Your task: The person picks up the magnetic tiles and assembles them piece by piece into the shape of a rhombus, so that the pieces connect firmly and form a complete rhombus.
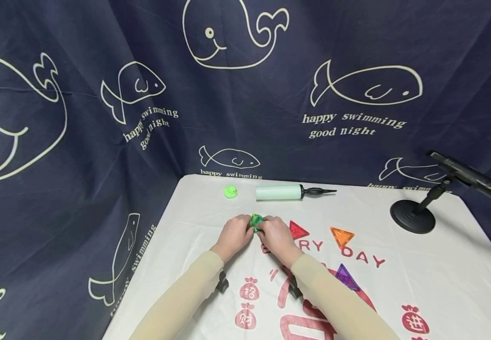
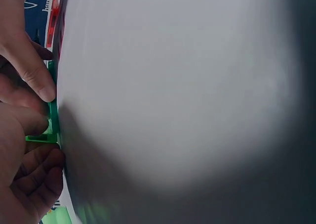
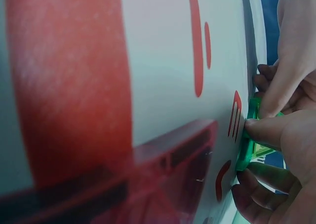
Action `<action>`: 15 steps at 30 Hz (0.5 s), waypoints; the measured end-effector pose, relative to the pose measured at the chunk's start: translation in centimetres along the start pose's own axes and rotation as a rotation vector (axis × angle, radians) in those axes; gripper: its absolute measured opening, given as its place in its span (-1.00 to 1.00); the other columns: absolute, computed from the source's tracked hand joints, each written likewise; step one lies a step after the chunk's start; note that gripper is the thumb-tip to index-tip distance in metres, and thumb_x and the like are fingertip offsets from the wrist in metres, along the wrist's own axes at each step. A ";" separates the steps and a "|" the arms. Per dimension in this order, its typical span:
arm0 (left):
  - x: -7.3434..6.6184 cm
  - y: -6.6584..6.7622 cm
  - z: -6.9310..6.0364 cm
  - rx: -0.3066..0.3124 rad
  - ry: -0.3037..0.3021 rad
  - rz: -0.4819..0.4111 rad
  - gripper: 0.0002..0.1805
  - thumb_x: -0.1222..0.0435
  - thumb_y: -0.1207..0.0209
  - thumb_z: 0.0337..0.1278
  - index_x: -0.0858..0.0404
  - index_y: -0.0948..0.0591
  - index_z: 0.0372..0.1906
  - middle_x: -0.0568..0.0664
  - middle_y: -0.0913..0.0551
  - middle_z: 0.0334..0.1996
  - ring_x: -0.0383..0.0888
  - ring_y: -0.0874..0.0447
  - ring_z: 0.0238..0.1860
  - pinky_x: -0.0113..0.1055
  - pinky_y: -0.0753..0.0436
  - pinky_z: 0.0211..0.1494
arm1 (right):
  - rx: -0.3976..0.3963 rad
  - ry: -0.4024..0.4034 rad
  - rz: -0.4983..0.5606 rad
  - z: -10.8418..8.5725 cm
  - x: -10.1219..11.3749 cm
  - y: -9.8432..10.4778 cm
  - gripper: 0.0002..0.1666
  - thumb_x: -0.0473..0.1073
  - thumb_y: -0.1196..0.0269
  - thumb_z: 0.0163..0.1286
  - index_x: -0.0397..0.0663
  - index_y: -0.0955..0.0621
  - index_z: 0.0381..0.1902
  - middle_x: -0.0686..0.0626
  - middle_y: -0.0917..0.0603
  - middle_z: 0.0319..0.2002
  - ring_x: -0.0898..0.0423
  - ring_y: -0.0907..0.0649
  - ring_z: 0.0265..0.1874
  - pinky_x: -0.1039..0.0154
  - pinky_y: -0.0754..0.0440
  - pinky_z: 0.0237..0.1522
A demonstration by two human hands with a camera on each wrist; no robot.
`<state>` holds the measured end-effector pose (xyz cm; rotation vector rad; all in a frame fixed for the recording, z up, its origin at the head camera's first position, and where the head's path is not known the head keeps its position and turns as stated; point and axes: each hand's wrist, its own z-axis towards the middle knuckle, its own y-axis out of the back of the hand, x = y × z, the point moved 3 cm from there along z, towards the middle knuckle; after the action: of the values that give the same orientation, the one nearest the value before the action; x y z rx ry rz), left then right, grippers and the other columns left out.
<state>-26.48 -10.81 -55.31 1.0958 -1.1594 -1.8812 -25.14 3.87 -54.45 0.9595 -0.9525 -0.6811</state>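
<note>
Translucent green pieces [image 1: 256, 221] lie between both hands on the white cloth. In the left wrist view one green piece [image 2: 53, 112] lies along the cloth and another green edge [image 2: 41, 138] stands out from it at an angle. My left hand [image 1: 236, 236] pinches the green pieces from the left, its other fingers curled below. From the right, my right hand [image 1: 276, 237] grips them with thumb and fingers, also seen in the right wrist view, where the green piece [image 3: 245, 152] shows between the fingertips. The fingers hide part of the pieces.
A red triangle [image 1: 298, 230], an orange triangle [image 1: 342, 236] and a purple triangle [image 1: 347, 277] lie to the right. Behind are a lime-green duck [image 1: 230, 191] and a pale green pump [image 1: 280, 192]. A black stand [image 1: 413, 216] is at the far right.
</note>
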 end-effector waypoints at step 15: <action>0.2 -0.1 -0.5 0.045 0.058 -0.060 -0.86 0.32 -0.32 0.39 0.18 -0.63 -0.34 -0.07 -0.67 -0.42 -0.19 -0.60 -0.39 -0.24 -0.61 -0.28 | 0.137 0.051 0.038 -1.0 -0.4 1.0 -0.57 -0.18 -0.42 0.38 -0.13 -0.73 0.18 -0.33 -0.61 0.27 -0.23 -0.66 0.08 -0.06 -0.61 0.17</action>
<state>-26.13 -11.13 -55.64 1.2143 -1.1530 -1.8646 -24.41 5.01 -53.97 1.0719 -0.9795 -0.5630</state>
